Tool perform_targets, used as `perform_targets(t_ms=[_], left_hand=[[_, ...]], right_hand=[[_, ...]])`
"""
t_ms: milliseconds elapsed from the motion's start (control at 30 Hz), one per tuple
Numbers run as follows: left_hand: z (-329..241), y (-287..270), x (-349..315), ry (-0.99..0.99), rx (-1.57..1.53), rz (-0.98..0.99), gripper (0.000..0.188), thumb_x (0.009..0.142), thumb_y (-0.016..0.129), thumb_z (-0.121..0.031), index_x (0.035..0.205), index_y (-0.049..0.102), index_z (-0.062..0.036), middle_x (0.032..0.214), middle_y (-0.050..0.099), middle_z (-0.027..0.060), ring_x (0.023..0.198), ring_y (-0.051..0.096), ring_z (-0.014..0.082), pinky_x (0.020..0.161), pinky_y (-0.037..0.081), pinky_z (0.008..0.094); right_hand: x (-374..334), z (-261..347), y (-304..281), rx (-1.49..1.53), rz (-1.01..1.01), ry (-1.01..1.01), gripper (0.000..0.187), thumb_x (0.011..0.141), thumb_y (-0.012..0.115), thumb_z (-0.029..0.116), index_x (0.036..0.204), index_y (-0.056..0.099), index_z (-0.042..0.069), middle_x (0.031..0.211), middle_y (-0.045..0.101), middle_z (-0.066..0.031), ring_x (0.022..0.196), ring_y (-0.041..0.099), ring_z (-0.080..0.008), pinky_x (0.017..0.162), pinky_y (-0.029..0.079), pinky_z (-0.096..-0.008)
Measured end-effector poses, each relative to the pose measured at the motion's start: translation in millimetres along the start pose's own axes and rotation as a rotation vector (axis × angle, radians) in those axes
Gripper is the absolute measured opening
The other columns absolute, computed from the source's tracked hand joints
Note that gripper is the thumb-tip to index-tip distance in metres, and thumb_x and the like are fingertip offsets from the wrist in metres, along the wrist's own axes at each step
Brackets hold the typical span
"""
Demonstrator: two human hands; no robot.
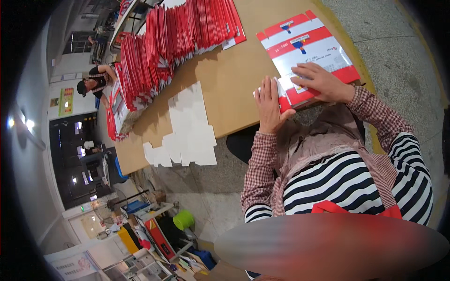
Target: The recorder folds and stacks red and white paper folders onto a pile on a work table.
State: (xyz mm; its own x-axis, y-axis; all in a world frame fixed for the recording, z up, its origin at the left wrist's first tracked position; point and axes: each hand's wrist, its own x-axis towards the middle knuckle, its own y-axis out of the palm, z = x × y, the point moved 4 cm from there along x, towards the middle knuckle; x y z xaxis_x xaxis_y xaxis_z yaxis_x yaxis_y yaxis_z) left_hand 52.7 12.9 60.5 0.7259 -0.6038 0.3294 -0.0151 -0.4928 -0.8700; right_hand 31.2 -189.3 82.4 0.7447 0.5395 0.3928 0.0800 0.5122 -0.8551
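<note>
Evenly and fairly brightly lit across the brown table (229, 89) at upper centre. Flares white around the lamp (30, 125) at the left edge. Falls into soft shadow on the tabletop below the red stack (178, 37). Shines pale off the glossy carton (309, 54) at upper right. Dims inside the doorway (65, 154) at left. Smeared into a blurred oval (330, 248) at lower right. Curves straight edges toward a black rim.
</note>
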Motion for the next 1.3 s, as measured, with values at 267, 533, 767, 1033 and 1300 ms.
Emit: perform_targets(t_ms=[267, 533, 767, 1033, 1300], left_hand=[[5, 18, -2, -0.016, 0.147, 0.109, 0.105, 0.075, 0.035, -0.077, 0.14, 0.027, 0.0051, 0.145, 0.027, 0.0233, 0.136, 0.023, 0.0374, 0.108, 0.017, 0.0541], [1, 27, 8, -0.11, 0.314, 0.2, 0.086, 0.081, 0.05, -0.063, 0.141, 0.031, -0.0039, 0.148, 0.019, 0.0263, 0.137, 0.014, 0.0461, 0.106, 0.013, 0.062], [17, 39, 20, -0.192, 0.272, 0.148, 0.055, 0.092, 0.048, -0.034, 0.143, 0.033, -0.0161, 0.15, 0.018, 0.0214, 0.136, 0.014, 0.0465, 0.108, 0.013, 0.0589], [3, 51, 24, -0.35, 0.251, 0.083, 0.047, 0.089, 0.047, -0.023, 0.133, 0.045, -0.0098, 0.146, 0.024, 0.024, 0.134, 0.022, 0.0445, 0.108, 0.02, 0.0561], [-35, 76, 42, -0.465, -0.133, -0.093, 0.058, 0.083, 0.046, -0.007, 0.14, 0.033, -0.0047, 0.146, 0.018, 0.0274, 0.135, 0.017, 0.0462, 0.11, 0.016, 0.0546]], right_hand=[[-10, 0, 16, 0.026, 0.143, 0.039, 0.073, 0.071, 0.07, 0.038, 0.132, 0.044, 0.007, 0.142, 0.036, -0.0146, 0.132, 0.032, -0.0332, 0.109, 0.027, -0.0469], [-11, 1, 14, 0.024, 0.177, 0.031, 0.067, 0.078, 0.064, 0.046, 0.129, 0.047, 0.005, 0.14, 0.037, -0.0178, 0.132, 0.032, -0.0318, 0.11, 0.024, -0.045], [-101, -70, -32, 0.534, -0.424, 0.84, 0.045, 0.085, 0.064, 0.022, 0.125, 0.053, 0.006, 0.135, 0.045, -0.0137, 0.124, 0.044, -0.0249, 0.103, 0.036, -0.0371], [-121, -80, -45, 0.666, -0.697, 1.04, 0.053, 0.091, 0.059, 0.021, 0.137, 0.038, 0.004, 0.132, 0.048, -0.0127, 0.118, 0.048, -0.0211, 0.101, 0.038, -0.0344], [-112, -77, 7, 1.398, -1.042, 0.798, 0.058, 0.095, 0.052, 0.02, 0.143, 0.023, 0.004, 0.14, 0.038, -0.0142, 0.126, 0.041, -0.0251, 0.105, 0.032, -0.0358]])
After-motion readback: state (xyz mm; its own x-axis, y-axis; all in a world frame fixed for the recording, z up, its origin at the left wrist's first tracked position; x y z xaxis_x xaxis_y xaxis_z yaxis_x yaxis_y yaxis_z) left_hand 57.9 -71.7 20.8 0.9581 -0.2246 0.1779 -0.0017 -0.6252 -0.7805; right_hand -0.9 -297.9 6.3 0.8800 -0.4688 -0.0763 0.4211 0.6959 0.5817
